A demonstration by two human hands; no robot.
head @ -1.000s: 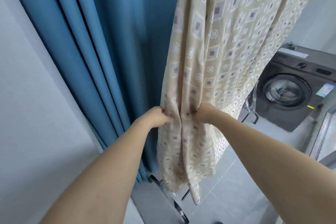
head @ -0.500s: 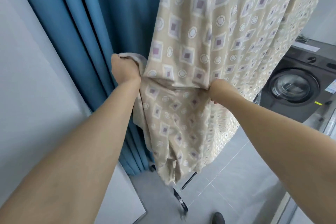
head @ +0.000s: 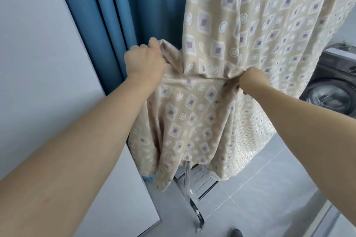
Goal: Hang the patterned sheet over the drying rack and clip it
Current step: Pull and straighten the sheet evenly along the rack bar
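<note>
The beige patterned sheet (head: 260, 25), printed with squares and circles, hangs from above and fills the upper right. My left hand (head: 144, 61) grips a bunched edge of it at centre left, raised. My right hand (head: 250, 78) grips another gather of the cloth to the right, so a fold stretches between both hands. Below the hem, the metal legs and lower bars of the drying rack (head: 190, 184) show; its top is hidden by the sheet. No clip is visible.
Blue curtains (head: 125, 15) hang right behind the sheet, with a white wall panel (head: 38, 63) at left. A dark front-loading washing machine (head: 335, 90) stands at right. Grey tiled floor (head: 260, 198) lies below, a dark shoe tip (head: 236, 234) at the bottom edge.
My hands, gripping the sheet close together a second ago, have pulled apart; the left rose and went left with its edge, spreading the fold. The view has shifted right and down.
</note>
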